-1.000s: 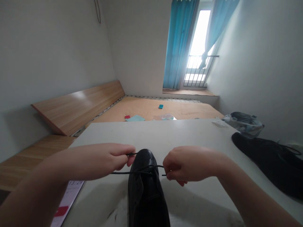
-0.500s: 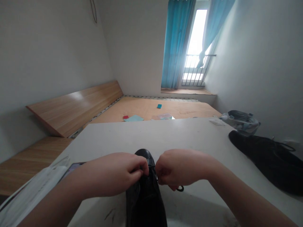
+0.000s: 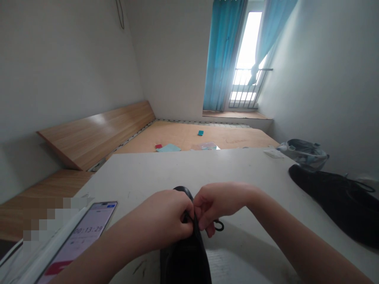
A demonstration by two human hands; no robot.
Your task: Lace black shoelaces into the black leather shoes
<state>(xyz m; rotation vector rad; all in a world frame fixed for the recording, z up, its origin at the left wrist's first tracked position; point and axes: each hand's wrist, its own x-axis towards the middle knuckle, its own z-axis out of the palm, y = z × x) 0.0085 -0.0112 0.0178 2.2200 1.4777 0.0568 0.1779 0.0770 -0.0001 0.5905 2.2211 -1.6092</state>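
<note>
**Both hands close on the lace at the front of the shoe**

With the middle of the view as the dial's centre, a phone (image 3: pixel 85 232) showing digits lies at 8 o'clock on the worktop (image 3: pixel 231 165). The left hand (image 3: pixel 174 215), just past 6, is curled into a pinch over the front of the black shoe (image 3: pixel 186 256), seemingly on the lace. The shoe stands on the worktop at 6 o'clock, toe pointing to 12. Towards 5, the right hand (image 3: pixel 213 201) presses thumb and fingers together against the shoe's right edge; a loop of the lace (image 3: pixel 219 225) sticks out below them. A second shoe (image 3: pixel 340 203), laced, lies near 4.

The step in hand looks like working the lace at an eyelet, though the fingers hide whether it is through. The next move calls for the left hand to steady the edge and the right to keep a fine grip on the lace.
</note>
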